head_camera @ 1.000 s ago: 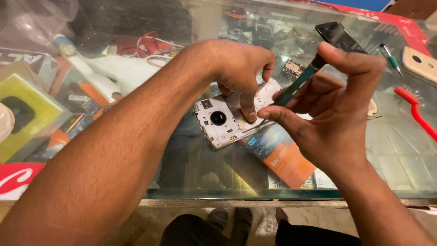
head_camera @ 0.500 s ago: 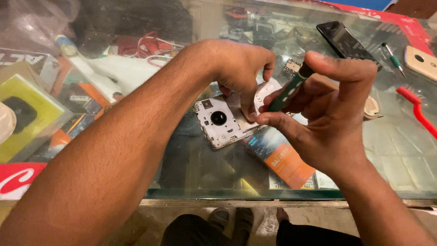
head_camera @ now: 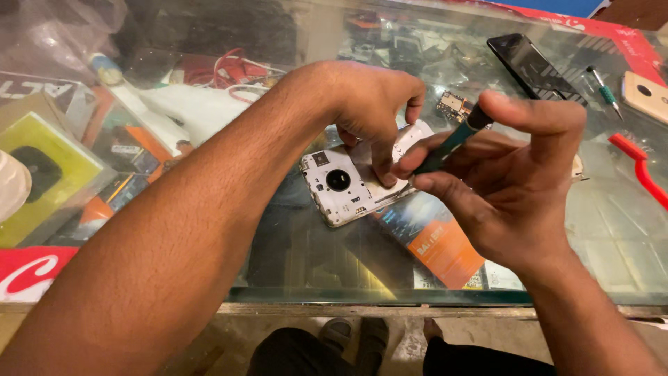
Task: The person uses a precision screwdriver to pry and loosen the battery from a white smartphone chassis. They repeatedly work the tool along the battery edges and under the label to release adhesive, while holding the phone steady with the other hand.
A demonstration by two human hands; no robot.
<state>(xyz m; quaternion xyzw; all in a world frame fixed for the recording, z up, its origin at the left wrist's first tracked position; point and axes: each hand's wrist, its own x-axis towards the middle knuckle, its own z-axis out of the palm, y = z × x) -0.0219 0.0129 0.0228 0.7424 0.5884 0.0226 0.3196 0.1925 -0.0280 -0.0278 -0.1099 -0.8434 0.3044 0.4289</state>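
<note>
My left hand pins the opened phone mid-counter so it can't slide; right hand fingers pinch the screwdriver.

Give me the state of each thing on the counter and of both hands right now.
Phone: opened, back side up, flat on glass counter.
Left hand: fingers pressing down on phone.
Right hand: gripping screwdriver, tip at phone.
Black phone: lying flat, apart.
Small screwdriver: lying unused.
Red brush: lying unused.
</note>
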